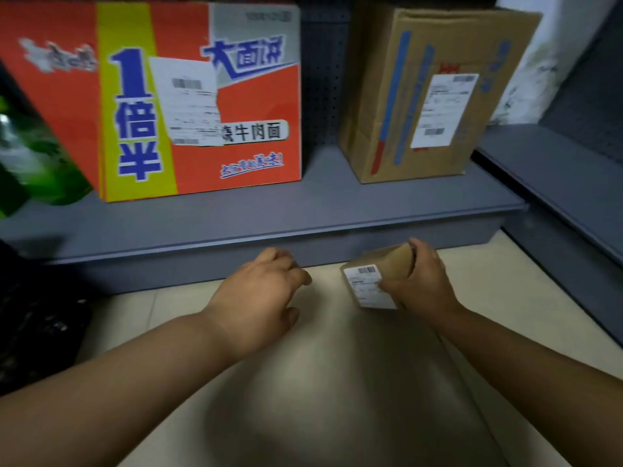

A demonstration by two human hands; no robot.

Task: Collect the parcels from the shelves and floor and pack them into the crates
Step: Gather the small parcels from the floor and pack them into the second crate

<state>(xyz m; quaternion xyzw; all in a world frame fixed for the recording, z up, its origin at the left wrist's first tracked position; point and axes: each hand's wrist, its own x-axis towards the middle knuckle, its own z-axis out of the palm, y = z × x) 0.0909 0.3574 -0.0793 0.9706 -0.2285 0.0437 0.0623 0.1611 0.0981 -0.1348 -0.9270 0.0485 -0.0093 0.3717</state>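
At lower right of centre, the right hand [419,281] is gripping a small cardboard parcel [377,281] with a white label, above the pale tiled floor [188,318]. The left hand [259,291] is hanging loosely curled, holding nothing. On the grey metal shelf [269,210] an orange printed carton [151,96] and a plain brown box [431,92] are standing.

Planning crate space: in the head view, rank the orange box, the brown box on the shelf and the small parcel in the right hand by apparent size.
1. Orange box
2. Brown box
3. Small parcel, smallest even though it is nearest the camera, so the order looks safe.
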